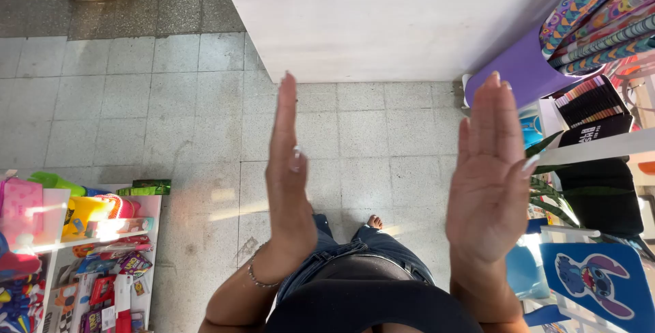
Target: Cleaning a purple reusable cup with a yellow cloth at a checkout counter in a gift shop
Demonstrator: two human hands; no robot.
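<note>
Both my hands are raised in front of me over a grey tiled floor point(170, 101), fingers straight and pointing away. My left hand point(286, 169) is turned edge-on, thumb side up, with a thin bracelet at the wrist. My right hand point(491, 176) shows its palm, turned toward the left hand, fingers held together. Neither hand holds or touches anything. A wide gap separates them. Below I see my jeans and one bare foot point(374, 222).
A white counter point(382, 19) stands ahead. A white shelf point(147, 205) of colourful toys and packets is at lower left. At right are patterned rolls point(600, 12), a pencil set point(590, 101), a dark chair point(600, 196) and a blue cartoon panel point(600, 282).
</note>
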